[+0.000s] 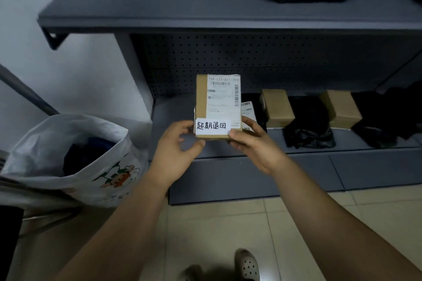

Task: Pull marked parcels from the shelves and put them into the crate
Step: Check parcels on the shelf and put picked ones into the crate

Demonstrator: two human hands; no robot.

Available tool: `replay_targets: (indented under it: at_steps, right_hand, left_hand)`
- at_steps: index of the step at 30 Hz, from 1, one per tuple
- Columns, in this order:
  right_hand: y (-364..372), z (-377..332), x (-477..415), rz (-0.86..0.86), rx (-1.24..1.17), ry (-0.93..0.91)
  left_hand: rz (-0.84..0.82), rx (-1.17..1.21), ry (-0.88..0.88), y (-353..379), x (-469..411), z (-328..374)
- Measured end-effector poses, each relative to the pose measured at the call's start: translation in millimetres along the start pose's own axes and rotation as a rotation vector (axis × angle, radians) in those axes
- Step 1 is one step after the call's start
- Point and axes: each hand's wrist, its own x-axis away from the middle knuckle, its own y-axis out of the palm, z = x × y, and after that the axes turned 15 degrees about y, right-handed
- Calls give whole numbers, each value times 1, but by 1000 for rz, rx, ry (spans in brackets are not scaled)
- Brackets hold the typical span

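- The small brown cardboard parcel (218,107), white-labelled, is held before the grey metal shelf (173,109).
- The left hand (174,155) grips its 7 o'clock corner, fingers (182,126) curled.
- The right hand (255,146) pinches its 5 o'clock corner.

small brown cardboard parcel (202,98) with shipping label (222,96) and handwritten white note (211,126), held before the lower shelf (173,112).
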Motion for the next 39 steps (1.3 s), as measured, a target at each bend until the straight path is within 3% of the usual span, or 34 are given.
replay_targets:
  at_steps: [9,25,33,39]
  right_hand:
    - [0,-13,102,91,86,-140]
    - [-14,-26,289,-60,112,-358]
    - [-38,-49,352,-22,116,-488]
    - [-86,-64,388,191,26,-576]
  left_hand:
    - [-152,-261,230,-43,22,67]
    - [-49,-470,386,-74,122,241]
    - [-35,-436,541,-64,114,309]
    - [-152,-307,679,-15,65,344]
